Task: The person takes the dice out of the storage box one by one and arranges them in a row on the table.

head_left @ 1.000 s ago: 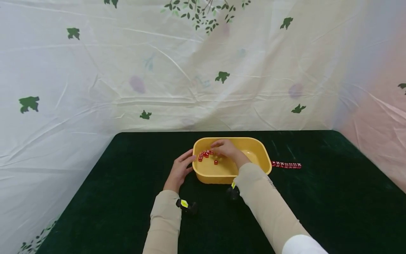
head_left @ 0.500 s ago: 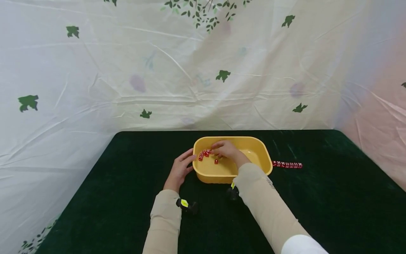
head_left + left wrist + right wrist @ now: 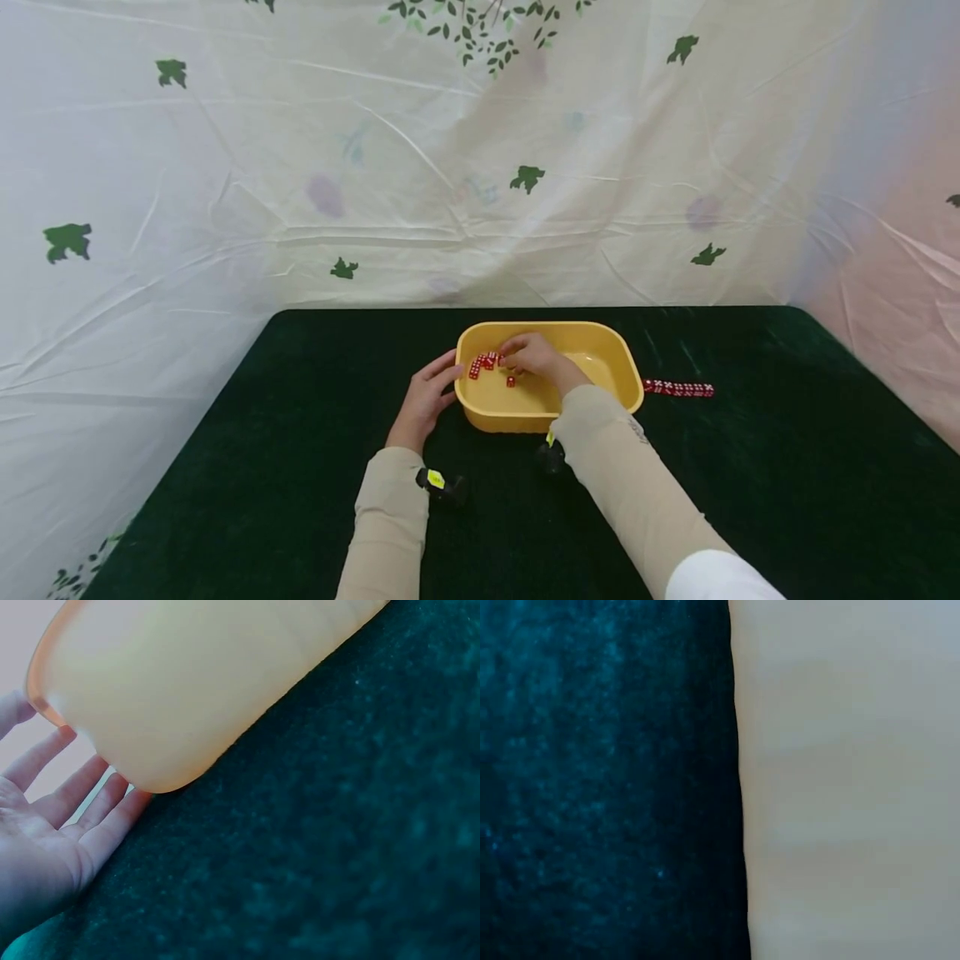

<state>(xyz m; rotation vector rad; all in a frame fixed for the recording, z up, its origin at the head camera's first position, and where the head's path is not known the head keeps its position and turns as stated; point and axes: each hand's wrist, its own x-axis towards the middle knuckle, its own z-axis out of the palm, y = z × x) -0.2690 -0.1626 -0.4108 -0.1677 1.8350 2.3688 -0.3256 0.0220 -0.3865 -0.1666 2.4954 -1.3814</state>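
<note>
A yellow plastic basin [image 3: 517, 403] stands on the dark green cloth. My left hand [image 3: 424, 404] is at its left end, fingers straight; in the left wrist view the fingertips [image 3: 94, 765] touch the basin's outer wall below the rim. Inside the basin, my right hand [image 3: 534, 354] bends its fingers down and pinches a red die [image 3: 501, 359] at the end of a curved row of red dice [image 3: 476, 368]. A single red die [image 3: 511, 382] lies apart, nearer me. The right wrist view holds only the basin's wall [image 3: 847, 780] and cloth, with the hand hidden.
To the right of the basin, a straight line of several red dice [image 3: 678, 389] lies on the green cloth [image 3: 787, 467]. A white patterned sheet [image 3: 420, 167] hangs behind the table's far edge.
Hardly anything moves. My right hand's fingers shift slightly at the end of the dice row; my left hand stays against the basin, and the lone die keeps its place.
</note>
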